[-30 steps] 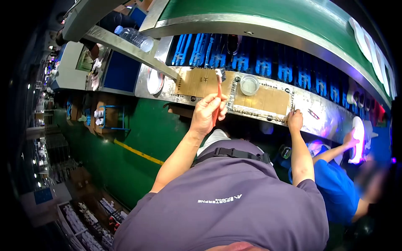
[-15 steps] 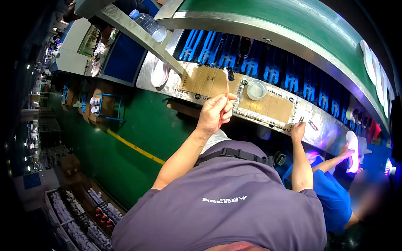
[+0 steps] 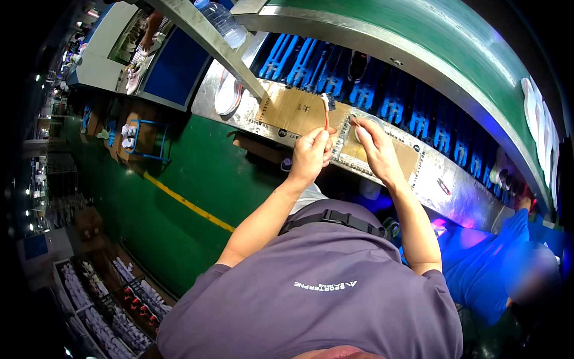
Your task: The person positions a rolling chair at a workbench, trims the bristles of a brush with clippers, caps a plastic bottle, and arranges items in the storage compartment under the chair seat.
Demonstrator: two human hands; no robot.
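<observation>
My left hand [image 3: 311, 157] is closed around the reddish handle of a small brush [image 3: 327, 113], much like a toothbrush. The brush stands upright, its white head and black bristles at the top, over the cardboard. My right hand [image 3: 378, 149] is raised just right of the brush, its fingers pinched together. A small dark tip shows at those fingertips, too small to name. Behind the right hand, a clear plastic cup [image 3: 360, 135] is mostly hidden. Under both hands, flattened cardboard [image 3: 287, 112] lies on the metal bench [image 3: 430, 202].
A dark reddish tool [image 3: 443, 186] lies on the bench to the right. White shoes [image 3: 227, 96] stand at its left end. Blue racks [image 3: 365, 96] run behind, below a green conveyor [image 3: 418, 30]. A water bottle [image 3: 221, 23] stands upper left. A co-worker in blue [image 3: 478, 260] is close on my right.
My right hand has moved left from the bench's right side to beside the brush, covering part of the cup. My left hand still holds the brush. The co-worker's shoe is out of sight.
</observation>
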